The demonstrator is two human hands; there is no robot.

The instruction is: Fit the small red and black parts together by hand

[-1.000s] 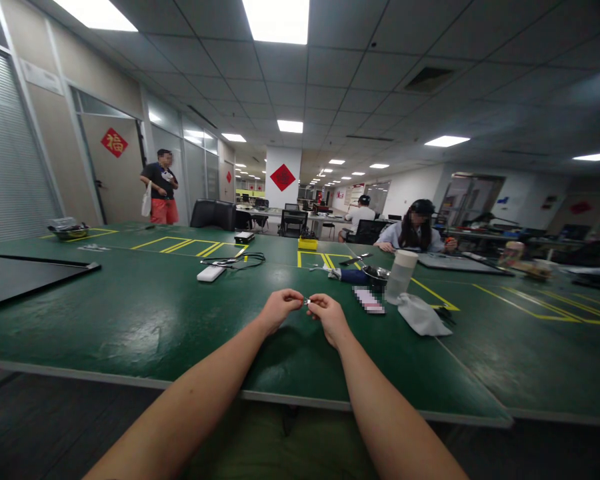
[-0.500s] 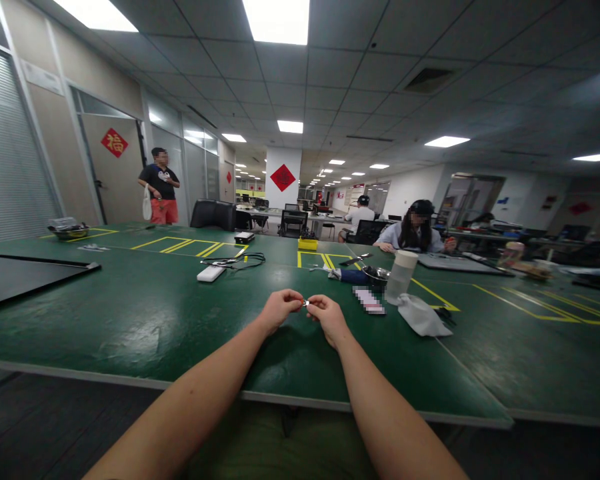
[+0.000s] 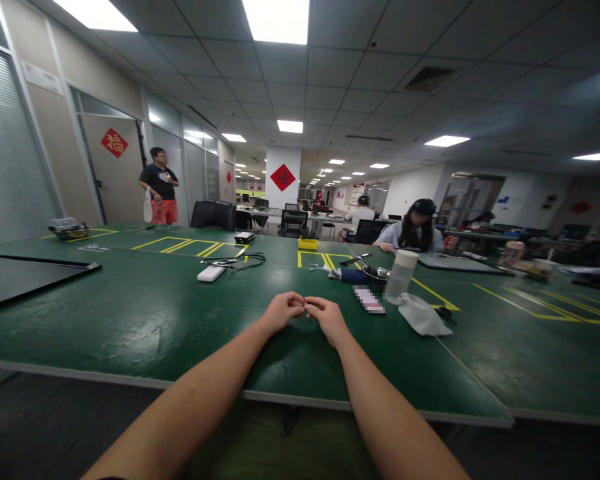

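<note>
My left hand (image 3: 281,311) and my right hand (image 3: 327,318) meet fingertip to fingertip just above the green table (image 3: 130,313). Both are closed in a pinch on one tiny pale object (image 3: 306,307) between them, too small to name. Both forearms reach in from the lower edge of the view.
To the right lie a blurred flat item (image 3: 369,299), a translucent bottle (image 3: 400,276), a metal bowl (image 3: 376,273) and a white cloth (image 3: 421,314). A white bar (image 3: 211,273) and black cables (image 3: 237,261) lie further back. A person (image 3: 413,229) sits opposite; another person (image 3: 159,186) stands by the door.
My two hands have drawn closer together, so the small pale object shows less between the fingertips. The standing person has shifted slightly left.
</note>
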